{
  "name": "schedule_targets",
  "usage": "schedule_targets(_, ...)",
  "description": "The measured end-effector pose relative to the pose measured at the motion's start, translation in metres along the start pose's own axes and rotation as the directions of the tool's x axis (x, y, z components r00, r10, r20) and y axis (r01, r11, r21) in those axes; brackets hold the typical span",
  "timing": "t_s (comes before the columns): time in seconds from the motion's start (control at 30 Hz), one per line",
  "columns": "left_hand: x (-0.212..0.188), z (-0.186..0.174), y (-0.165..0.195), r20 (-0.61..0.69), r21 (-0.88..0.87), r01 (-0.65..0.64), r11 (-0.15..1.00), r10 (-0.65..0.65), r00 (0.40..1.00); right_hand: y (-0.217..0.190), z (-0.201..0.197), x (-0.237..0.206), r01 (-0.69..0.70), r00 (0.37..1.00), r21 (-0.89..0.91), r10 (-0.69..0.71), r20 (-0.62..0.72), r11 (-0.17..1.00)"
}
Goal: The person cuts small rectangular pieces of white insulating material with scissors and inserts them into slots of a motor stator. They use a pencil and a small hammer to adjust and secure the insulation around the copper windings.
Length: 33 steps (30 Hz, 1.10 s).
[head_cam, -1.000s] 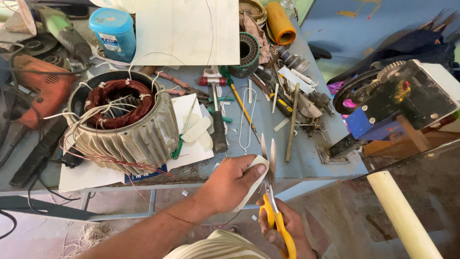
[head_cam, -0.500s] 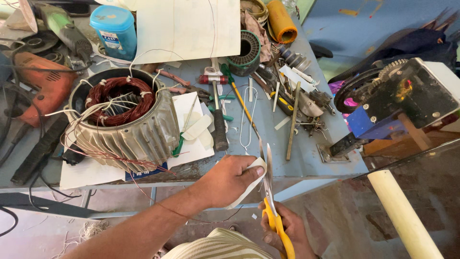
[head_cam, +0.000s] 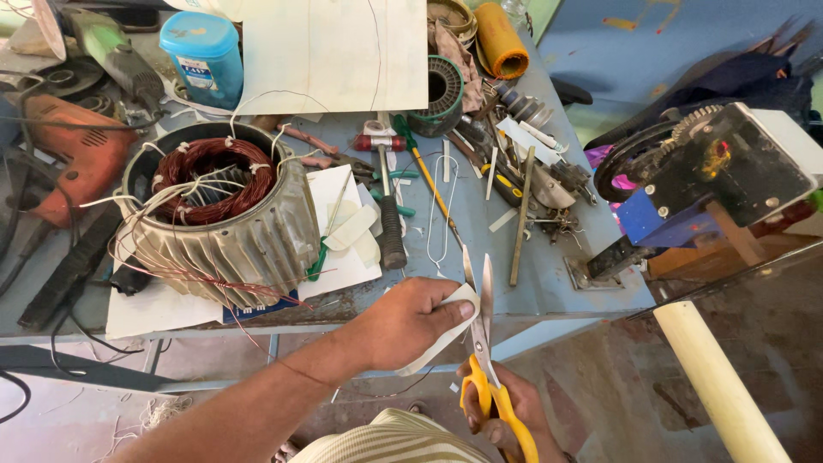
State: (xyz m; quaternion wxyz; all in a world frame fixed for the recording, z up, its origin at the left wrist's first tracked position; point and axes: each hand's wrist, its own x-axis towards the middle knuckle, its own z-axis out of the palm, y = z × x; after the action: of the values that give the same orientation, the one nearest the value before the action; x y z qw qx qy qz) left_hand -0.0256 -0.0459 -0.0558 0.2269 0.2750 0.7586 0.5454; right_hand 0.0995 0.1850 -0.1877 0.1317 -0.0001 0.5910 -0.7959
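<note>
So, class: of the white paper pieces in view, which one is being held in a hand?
The curved white strip in the left hand, beside the scissors' blades; the others lie on the bench.

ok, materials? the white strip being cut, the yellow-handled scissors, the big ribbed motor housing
White flexible strip: thin paper-like sheet, matte; it bends in the left hand.
Yellow-handled scissors in the right hand: bright steel blades, glossy, probably plastic grips.
Grey ribbed motor housing: dull, likely cast metal, with reddish copper-looking windings.

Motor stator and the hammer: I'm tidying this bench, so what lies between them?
In the head view, white paper sheet with cut paper strips lies between motor stator and hammer.
</note>
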Motion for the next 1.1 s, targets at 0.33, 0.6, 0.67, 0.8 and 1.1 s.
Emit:
schedule_targets(0.33, -0.001, -0.005, 0.001, 0.076, -0.068, 0.013, 0.998, -0.008, 0.997, -0.006, -0.007, -0.009, -0.055, 0.998, -0.039, 0.056, 0.032, 0.998)
schedule_targets(0.6, -0.004, -0.004, 0.004, 0.087, -0.024, -0.015, 1.000, 0.017, 0.996, -0.006, 0.000, 0.000, -0.210, 0.978, 0.151, 0.210, 0.015, 0.966)
schedule_targets(0.67, -0.005, -0.002, 0.004, 0.065, -0.007, -0.019, 1.000, 0.020, 0.998, -0.009, 0.005, -0.001, -0.222, 0.975, 0.204, 0.224, 0.016, 0.953)
schedule_targets(0.8, -0.005, -0.001, 0.005, 0.066, -0.047, 0.000, 0.999, 0.003, 0.998, -0.018, 0.007, -0.008, -0.047, 0.987, 0.085, 0.033, 0.158, 0.995)
schedule_targets(1.1, -0.003, -0.011, 0.005, 0.090, 0.121, 0.008, 0.993, -0.019, 0.996, -0.006, -0.015, -0.009, -0.123, 0.992, -0.035, 0.122, -0.021, 0.992)
